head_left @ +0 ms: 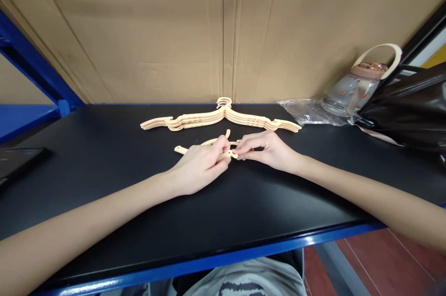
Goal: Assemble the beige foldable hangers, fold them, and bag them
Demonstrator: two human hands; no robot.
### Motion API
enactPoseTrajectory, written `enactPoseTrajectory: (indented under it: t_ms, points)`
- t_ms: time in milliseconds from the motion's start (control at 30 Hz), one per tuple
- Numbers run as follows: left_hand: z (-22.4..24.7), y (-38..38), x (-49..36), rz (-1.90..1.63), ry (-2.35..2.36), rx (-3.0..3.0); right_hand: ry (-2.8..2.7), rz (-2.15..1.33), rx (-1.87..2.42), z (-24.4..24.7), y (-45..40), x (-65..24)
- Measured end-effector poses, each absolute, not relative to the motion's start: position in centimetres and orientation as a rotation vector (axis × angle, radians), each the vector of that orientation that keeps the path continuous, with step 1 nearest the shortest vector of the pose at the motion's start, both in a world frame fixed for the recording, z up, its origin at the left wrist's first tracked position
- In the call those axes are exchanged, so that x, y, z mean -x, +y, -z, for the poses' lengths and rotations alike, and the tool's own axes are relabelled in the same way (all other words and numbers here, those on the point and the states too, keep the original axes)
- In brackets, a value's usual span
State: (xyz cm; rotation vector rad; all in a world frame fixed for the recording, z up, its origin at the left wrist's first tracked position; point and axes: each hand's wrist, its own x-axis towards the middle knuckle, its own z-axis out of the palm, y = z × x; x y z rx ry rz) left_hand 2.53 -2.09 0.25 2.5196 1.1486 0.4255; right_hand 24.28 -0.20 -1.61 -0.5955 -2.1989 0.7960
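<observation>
The left hand point(202, 164) grips a pale hanger piece point(226, 154) between the front and back edges of the desk point(244, 207), the right hand point(266, 147) pinching its tip; stacked hangers point(206, 118) (neatly aligned) lie behind.

open path over near tabletop point(265, 212), stacked hangers point(223, 112) barring the far middle, bottle point(351, 89) blocking far right

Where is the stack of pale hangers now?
In the head view, the stack of pale hangers lies centrally toward the back of the black tabletop, between the cardboard wall and the left hand and right hand.
</observation>
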Motion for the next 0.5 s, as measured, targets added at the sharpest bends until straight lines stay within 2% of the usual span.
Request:
enactPoseTrajectory:
  t_ms: [233,500]
  points:
    - [-0.19,-2.18,-2.89,-0.378,1.180,-2.632,-2.365,-0.565,0.555,1.35,-0.61,-24.27]
    - [-0.34,-2.50,-3.08,-0.406,1.189,-2.619,-2.338,-0.563,0.644,1.20,-0.39,-24.12]
